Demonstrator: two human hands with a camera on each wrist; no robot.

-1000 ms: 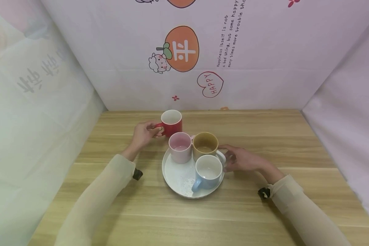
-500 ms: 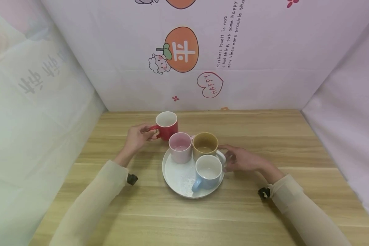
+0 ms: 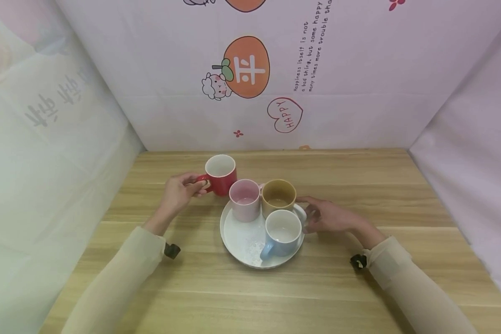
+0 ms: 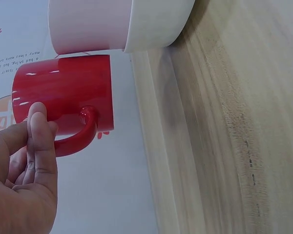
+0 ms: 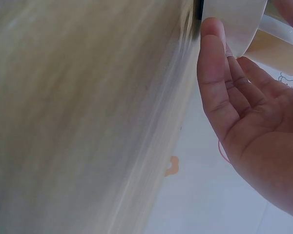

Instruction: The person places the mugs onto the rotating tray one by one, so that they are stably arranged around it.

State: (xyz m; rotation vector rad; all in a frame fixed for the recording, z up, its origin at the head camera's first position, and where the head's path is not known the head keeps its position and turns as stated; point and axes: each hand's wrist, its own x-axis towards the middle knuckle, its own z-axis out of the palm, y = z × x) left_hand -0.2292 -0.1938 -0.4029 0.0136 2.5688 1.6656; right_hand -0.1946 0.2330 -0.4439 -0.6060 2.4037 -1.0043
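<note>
My left hand (image 3: 176,194) pinches the handle of a red mug (image 3: 224,181) with a white inside. In the left wrist view the red mug (image 4: 63,92) is upright relative to the tabletop, with a gap showing under its base. Just right of it, a pink mug (image 3: 245,208) stands on a round white tray (image 3: 240,246). A mustard-yellow mug (image 3: 279,197) with a white handle and a light blue mug (image 3: 281,246) stand there too. My right hand (image 3: 330,216) is at the tray's right side, fingers loosely extended; in its wrist view the fingertips (image 5: 212,29) are against the tray's side.
The wooden table (image 3: 234,301) runs back to a printed white cloth wall (image 3: 350,93). More white cloth (image 3: 37,185) hangs at the left, and another cloth (image 3: 476,120) at the right. The pink mug stands close beside the red one.
My left hand has drawn the red mug to the left and slightly towards me, from behind the pink mug to its left side. The right hand, tray and other mugs have stayed put.
</note>
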